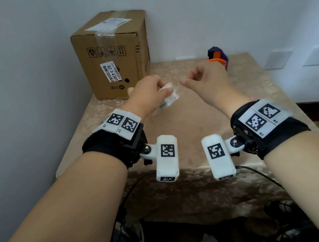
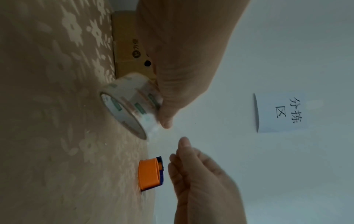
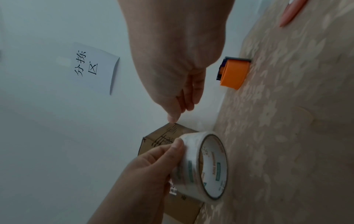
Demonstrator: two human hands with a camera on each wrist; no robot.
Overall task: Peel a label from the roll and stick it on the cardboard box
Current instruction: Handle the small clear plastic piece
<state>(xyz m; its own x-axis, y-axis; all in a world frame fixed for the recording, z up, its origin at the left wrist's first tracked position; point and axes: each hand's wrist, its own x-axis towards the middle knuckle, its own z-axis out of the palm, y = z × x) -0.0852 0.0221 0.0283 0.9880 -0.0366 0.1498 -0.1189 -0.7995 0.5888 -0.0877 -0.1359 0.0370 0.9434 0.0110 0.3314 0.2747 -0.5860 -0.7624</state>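
The cardboard box (image 1: 111, 52) stands upright at the table's far left corner, taped on top, with a white printed label on its front face. My left hand (image 1: 162, 92) grips the label roll (image 1: 169, 99), a white printed ring held just above the table in front of the box. The left wrist view shows the roll (image 2: 130, 103) under my thumb, and the right wrist view shows its open core (image 3: 203, 165). My right hand (image 1: 188, 80) hovers a short way right of the roll, fingers curled, thumb against the index finger, with nothing visible between them.
An orange and blue tape dispenser (image 1: 218, 57) stands at the table's far edge behind my right hand. A paper sign (image 2: 283, 112) hangs on the wall. A pink pen-like object (image 3: 291, 12) lies on the patterned tablecloth (image 1: 194, 120). Cables run along the near edge.
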